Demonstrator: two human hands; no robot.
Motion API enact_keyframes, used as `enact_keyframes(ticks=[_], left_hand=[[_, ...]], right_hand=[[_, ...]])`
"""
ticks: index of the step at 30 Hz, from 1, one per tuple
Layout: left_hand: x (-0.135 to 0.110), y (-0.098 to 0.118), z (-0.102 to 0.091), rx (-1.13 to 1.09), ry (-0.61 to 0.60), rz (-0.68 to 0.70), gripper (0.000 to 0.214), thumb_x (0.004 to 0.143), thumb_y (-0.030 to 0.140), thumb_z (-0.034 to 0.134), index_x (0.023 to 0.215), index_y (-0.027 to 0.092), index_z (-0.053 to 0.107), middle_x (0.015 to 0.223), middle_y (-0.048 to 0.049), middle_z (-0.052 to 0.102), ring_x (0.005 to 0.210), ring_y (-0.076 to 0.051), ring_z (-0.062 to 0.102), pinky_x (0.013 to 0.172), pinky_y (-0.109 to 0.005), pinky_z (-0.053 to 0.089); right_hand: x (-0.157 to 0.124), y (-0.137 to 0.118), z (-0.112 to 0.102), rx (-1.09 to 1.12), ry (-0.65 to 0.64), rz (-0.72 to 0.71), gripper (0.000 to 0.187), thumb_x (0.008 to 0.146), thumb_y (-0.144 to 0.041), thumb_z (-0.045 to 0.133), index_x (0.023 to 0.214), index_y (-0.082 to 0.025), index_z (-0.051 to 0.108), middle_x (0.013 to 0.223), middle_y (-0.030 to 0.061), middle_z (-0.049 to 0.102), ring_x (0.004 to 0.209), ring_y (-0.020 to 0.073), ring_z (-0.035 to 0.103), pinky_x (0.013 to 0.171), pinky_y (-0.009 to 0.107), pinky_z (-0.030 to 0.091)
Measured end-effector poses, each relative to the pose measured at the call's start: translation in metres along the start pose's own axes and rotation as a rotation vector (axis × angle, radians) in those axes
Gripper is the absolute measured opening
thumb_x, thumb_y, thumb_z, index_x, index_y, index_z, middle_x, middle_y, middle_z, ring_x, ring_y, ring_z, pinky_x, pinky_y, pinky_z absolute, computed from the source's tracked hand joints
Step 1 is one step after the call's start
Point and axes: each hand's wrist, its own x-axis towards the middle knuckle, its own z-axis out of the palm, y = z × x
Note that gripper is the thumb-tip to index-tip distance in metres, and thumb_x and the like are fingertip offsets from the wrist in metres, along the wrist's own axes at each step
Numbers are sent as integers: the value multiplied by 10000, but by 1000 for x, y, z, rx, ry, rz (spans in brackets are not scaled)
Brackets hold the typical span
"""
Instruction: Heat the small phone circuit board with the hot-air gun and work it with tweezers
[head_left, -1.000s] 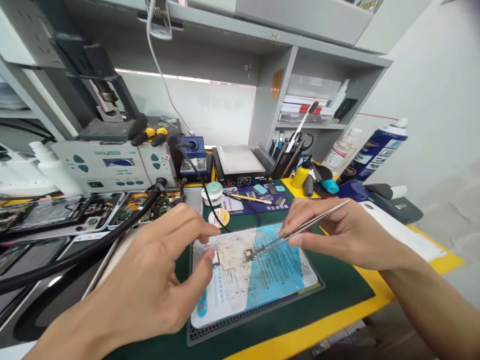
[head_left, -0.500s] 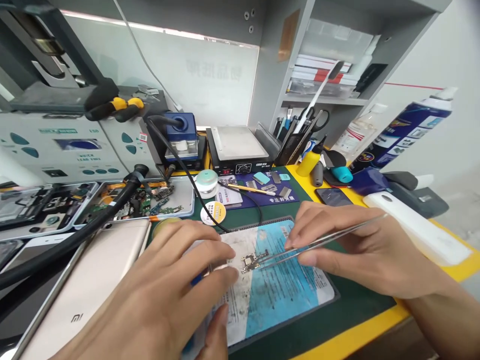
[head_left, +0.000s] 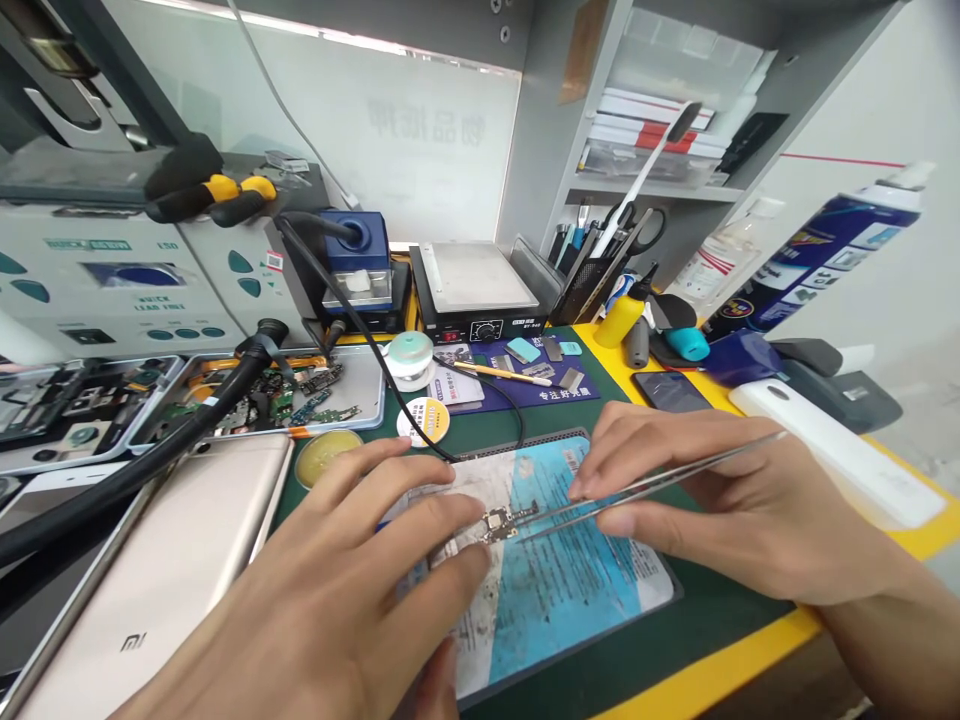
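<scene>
A small circuit board (head_left: pixel 501 524) lies on a worn blue and white mat (head_left: pixel 570 580) in front of me. My right hand (head_left: pixel 720 510) pinches metal tweezers (head_left: pixel 660 480), whose tips touch the board's right end. My left hand (head_left: pixel 352 590) reaches in from the lower left, fingers curled, with the index fingertip at the board's left end. A blue-handled tool shows just under those fingers, partly hidden.
A gold phone (head_left: pixel 157 570) lies face down at left beside trays of parts (head_left: pixel 300 400). A black hose (head_left: pixel 150 460) crosses above it. A hot plate (head_left: pixel 472 290), solder station (head_left: pixel 352 260), tool cup (head_left: pixel 585 280), spray can (head_left: pixel 810 260) and dark phone (head_left: pixel 671 392) stand behind.
My head has moved closer and lower. My left hand has slid right until its fingertips reach the board. The tweezers stay on the board's right end.
</scene>
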Motion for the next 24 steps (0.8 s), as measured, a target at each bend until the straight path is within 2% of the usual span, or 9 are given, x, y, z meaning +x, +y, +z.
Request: enact_keyframes(ticks=[3, 6, 12, 18, 24], left_hand=[[-1, 1, 4, 29, -6, -29, 334, 808, 249, 584, 1112, 266, 723, 1174, -74, 702, 1198, -304, 586, 1117, -546, 502], [-2, 2, 6, 43, -12, -49, 349, 803, 319, 612, 1125, 250, 727, 1157, -98, 694, 1198, -318, 589, 1129, -572, 515], [-2, 1, 6, 67, 11, -9, 350, 816, 294, 603, 1140, 228, 717, 1141, -91, 690, 1194, -294, 584, 1159, -548, 491], [-5, -2, 6, 47, 61, 77, 305, 913, 203, 492, 1121, 223, 714, 1218, 2, 681, 1233, -243, 550, 1233, -446, 306], [-5, -1, 10, 52, 85, 68, 281, 952, 265, 470, 1060, 232, 727, 1163, 5, 689, 1188, -235, 555, 1254, -425, 259]], right_hand=[[1, 0, 1, -1, -3, -2, 201, 896, -205, 809, 1040, -344, 799, 917, 35, 777, 817, 230, 712, 769, 422, 591], [2, -1, 1, -4, -2, -8, 190, 898, -203, 807, 1036, -333, 799, 911, 39, 778, 811, 228, 709, 772, 420, 589], [1, -3, 1, 18, -13, -30, 161, 887, -169, 816, 1020, -257, 797, 901, 49, 773, 820, 204, 707, 786, 382, 571], [1, 0, 2, 39, -22, -33, 198, 876, -141, 824, 1036, -252, 787, 934, 28, 773, 845, 171, 697, 827, 356, 554], [0, -1, 2, 38, -28, -36, 203, 879, -137, 821, 1043, -249, 779, 946, 20, 780, 856, 163, 692, 813, 345, 553]])
